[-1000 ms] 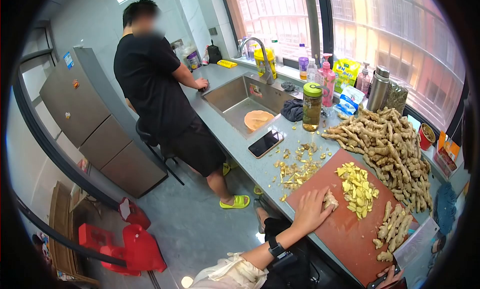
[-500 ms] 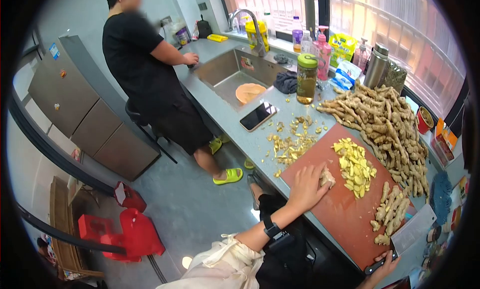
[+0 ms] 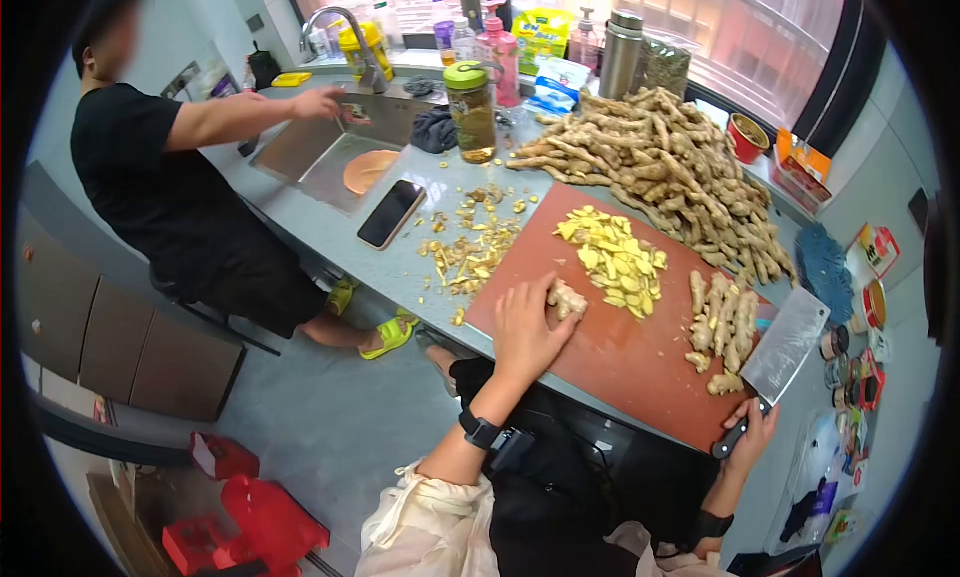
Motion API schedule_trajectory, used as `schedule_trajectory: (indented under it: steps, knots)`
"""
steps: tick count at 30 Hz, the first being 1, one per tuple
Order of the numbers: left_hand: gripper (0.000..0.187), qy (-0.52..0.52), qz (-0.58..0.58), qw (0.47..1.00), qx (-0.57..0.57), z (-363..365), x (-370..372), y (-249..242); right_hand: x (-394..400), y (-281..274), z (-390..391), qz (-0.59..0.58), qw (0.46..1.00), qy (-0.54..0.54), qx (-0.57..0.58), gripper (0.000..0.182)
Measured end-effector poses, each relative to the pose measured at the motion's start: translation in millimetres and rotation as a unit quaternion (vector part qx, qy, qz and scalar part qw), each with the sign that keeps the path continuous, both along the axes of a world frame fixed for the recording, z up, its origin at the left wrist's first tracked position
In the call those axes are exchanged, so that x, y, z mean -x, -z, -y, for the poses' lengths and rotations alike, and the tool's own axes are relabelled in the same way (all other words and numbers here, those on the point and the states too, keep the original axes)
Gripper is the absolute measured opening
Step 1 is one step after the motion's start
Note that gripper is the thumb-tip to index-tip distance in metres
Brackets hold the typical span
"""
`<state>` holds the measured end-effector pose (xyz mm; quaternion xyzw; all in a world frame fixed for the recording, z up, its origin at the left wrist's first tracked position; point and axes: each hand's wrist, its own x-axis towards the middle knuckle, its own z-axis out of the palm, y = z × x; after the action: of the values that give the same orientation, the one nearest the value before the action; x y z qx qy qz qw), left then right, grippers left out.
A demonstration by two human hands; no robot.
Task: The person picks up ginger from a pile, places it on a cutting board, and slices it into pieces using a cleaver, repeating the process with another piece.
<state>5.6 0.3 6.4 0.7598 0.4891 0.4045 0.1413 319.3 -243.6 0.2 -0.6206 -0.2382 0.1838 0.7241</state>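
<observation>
My left hand [image 3: 528, 329] rests on the brown cutting board [image 3: 640, 362], its fingers closed around a knob of ginger [image 3: 568, 299] near the left edge. A cleaver [image 3: 788, 347] with a broad blade and black handle is gripped in my right hand [image 3: 752, 433], at the board's right corner. Its blade points away from me, to the right of a small group of ginger roots [image 3: 724, 322]. Sliced yellow ginger [image 3: 615, 260] lies heaped on the upper part of the board. Behind the board is a large pile of unpeeled ginger [image 3: 665, 162].
Ginger scraps [image 3: 478, 247] and a phone [image 3: 392, 215] lie left of the board. Behind them stand a green-lidded bottle [image 3: 471, 117] and a steel thermos [image 3: 621, 57]. At the sink [image 3: 325, 162], another person [image 3: 170, 187] reaches an arm over the basin.
My view has turned to the right. The other person's arm has stretched out over the sink. My left hand stays on the ginger knob, and my right still holds the cleaver.
</observation>
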Motion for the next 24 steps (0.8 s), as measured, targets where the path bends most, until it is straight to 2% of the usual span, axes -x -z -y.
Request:
schedule_trajectory:
  steps: [7,10,13,15,17,18,22,24]
  knots:
    - [0.065,0.006,0.006,1.0,0.002,-1.1,2.8,0.9,0.1,-1.8,-3.0,0.016,1.0,-0.023,0.012,0.03]
    - [0.066,0.01,0.01,1.0,0.027,-1.2,5.4,-4.4,4.6,-20.7,-4.3,0.026,0.999,-0.034,0.022,0.033]
    - [0.066,0.038,0.028,0.999,0.003,-9.7,7.9,-5.6,25.5,-69.0,-21.4,0.035,0.998,-0.043,0.04,0.035]
    - [0.066,0.077,0.063,0.994,0.046,-17.6,9.0,-0.5,33.7,-91.9,-35.6,0.039,0.979,-0.178,0.086,0.036]
    - [0.063,0.083,0.052,0.994,0.047,-18.5,9.8,3.1,51.7,-102.4,-54.0,0.05,0.969,-0.226,0.089,0.036]
    - [0.059,0.081,0.035,0.995,0.053,-17.1,10.3,2.0,59.8,-112.8,-62.0,0.071,0.955,-0.254,0.139,0.035]
    - [0.055,0.089,0.036,0.994,0.061,-13.8,12.0,1.9,85.5,-123.0,-92.6,0.108,0.921,-0.314,0.202,0.032]
    - [0.054,0.077,0.036,0.995,0.046,-13.6,11.7,4.1,95.1,-129.7,-106.8,0.158,0.873,-0.384,0.256,0.031]
